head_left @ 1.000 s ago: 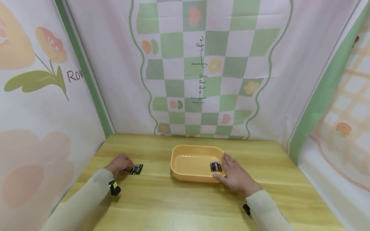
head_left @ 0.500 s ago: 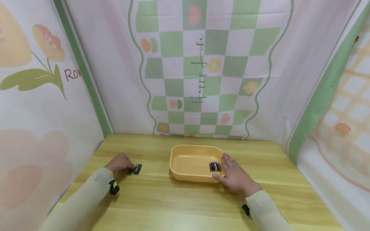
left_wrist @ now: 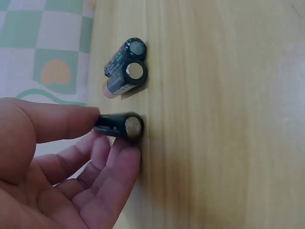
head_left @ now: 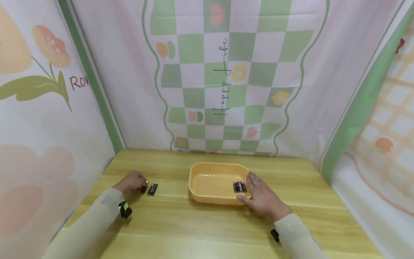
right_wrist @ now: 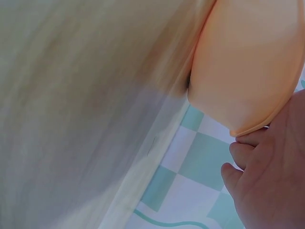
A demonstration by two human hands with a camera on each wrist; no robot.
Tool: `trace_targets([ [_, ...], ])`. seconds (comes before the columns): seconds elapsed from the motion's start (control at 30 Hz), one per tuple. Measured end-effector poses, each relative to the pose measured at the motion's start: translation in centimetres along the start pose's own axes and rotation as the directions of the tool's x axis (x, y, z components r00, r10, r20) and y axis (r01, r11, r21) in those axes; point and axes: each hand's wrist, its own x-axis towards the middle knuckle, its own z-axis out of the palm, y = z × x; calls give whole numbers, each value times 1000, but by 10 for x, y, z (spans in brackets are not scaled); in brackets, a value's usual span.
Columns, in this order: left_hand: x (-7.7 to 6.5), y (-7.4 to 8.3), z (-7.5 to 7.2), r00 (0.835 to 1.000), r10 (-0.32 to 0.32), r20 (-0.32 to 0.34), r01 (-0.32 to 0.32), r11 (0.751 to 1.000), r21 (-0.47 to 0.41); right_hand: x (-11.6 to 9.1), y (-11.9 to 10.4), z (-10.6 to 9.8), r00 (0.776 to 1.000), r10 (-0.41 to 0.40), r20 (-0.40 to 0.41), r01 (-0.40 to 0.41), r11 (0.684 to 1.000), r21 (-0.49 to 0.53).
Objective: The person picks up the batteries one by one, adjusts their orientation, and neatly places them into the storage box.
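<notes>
In the left wrist view, my left hand (left_wrist: 71,167) pinches a dark AA-type battery (left_wrist: 116,125) between thumb and fingers, its flat metal end facing the camera. Two more batteries (head_left: 152,189) lie side by side on the table, just right of that hand. My right hand (head_left: 265,196) rests along the right end of a yellow plastic tray (head_left: 207,200), fingers extended at the rim and thumb at the front edge. Several batteries (head_left: 239,186) lie in a row inside the tray, near its right end. In the right wrist view, the fingertips touch the tray's rim.
The wood-grain table (head_left: 181,230) runs back to a green-and-white checked cloth (head_left: 223,90). Printed curtains hang at left and right. Each wrist wears a small black camera (head_left: 124,209).
From a group of batteries on the table, my left hand has separated one and drawn it slightly left. The right hand stays on the tray.
</notes>
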Motion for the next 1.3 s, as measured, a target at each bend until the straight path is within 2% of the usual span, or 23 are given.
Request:
trace_targets([
  [0.1, 1, -3, 1, 999, 39, -3, -39, 999, 33, 0, 0, 0, 1000, 1, -2, -1, 1000, 0],
  [0.37, 3, -6, 0, 999, 30, -31, -26, 993, 118, 0, -2, -2, 1000, 1, 1, -1, 1000, 7],
  [0.47, 3, -8, -1, 999, 32, -33, -28, 992, 123, 0, -2, -2, 1000, 0, 3, 0, 1000, 9],
  [0.7, 3, -11, -4, 998, 37, -54, -36, 999, 29, -1, -2, -4, 1000, -6, -4, 6, 1000, 12],
  [0.83, 1, -14, -9, 998, 49, -49, -53, 995, -86, -1, -2, -3, 1000, -5, -1, 5, 1000, 21],
  [0.9, 0, -16, -12, 998, 43, -42, -51, 981, -188, -1, -2, -3, 1000, -4, 3, 4, 1000, 20],
  [1.03, -4, -17, -17, 1000, 19, -16, -24, 920, -391, 0, -1, -1, 1000, 1, 7, -1, 1000, 20],
  [1.13, -6, -17, -19, 1000, 16, 7, -11, 884, -467, -1, -1, -1, 1000, 3, 8, -3, 1000, 26],
  [1.3, -8, -21, -20, 999, 26, 24, -10, 850, -527, -1, -1, 0, 1000, 5, 9, -5, 1000, 24],
])
